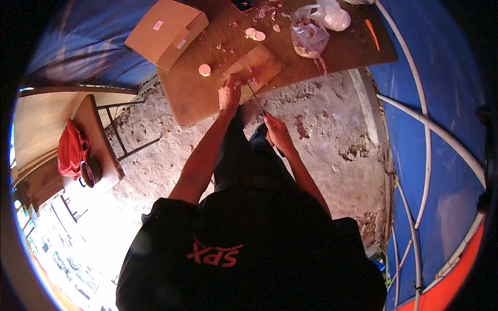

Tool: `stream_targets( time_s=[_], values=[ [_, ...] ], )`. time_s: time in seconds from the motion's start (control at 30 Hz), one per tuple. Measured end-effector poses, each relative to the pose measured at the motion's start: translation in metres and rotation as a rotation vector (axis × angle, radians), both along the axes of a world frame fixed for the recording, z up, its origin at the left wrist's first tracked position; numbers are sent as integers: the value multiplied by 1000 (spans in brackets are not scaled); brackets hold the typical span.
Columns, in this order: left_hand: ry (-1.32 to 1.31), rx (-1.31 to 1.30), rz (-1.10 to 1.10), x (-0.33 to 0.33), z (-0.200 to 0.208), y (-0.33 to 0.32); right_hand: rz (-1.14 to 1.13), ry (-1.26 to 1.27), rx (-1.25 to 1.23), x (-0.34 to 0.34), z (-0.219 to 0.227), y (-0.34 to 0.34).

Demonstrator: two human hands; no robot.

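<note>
My right hand (278, 132) is wrapped round the handle of a knife (256, 98), whose thin blade points up and left to the wooden cutting board (264, 61). My left hand (229, 96) rests at the board's left near edge with its fingers bent together. Whatever lies under those fingertips is too small to make out. Small purplish chopped pieces (253, 81) lie on the board by the blade tip. A pale round piece (205, 70) sits on the table left of the board, and more pale rounds (255, 34) lie beyond it.
The brown table (187, 98) carries a cardboard box (166, 31) at left, a clear bag of chopped pieces (309, 36), a white plastic bag (336, 16), a carrot-like orange stick (372, 34) and a dark phone-like object (243, 5). A red bag (72, 149) lies on a side table.
</note>
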State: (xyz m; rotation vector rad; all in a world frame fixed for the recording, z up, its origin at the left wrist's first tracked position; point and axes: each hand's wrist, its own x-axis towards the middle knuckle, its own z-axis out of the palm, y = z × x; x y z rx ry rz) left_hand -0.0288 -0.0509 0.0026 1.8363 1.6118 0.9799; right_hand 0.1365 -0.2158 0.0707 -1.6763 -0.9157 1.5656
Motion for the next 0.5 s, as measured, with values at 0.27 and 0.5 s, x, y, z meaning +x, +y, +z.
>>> stream_targets(
  time_s=[0.27, 0.5],
  values=[
    [80, 69, 65, 7, 2, -3, 27, 2, 8, -4, 2, 9],
    [109, 81, 135, 16, 3, 7, 33, -108, 147, -7, -20, 21]
  ],
)
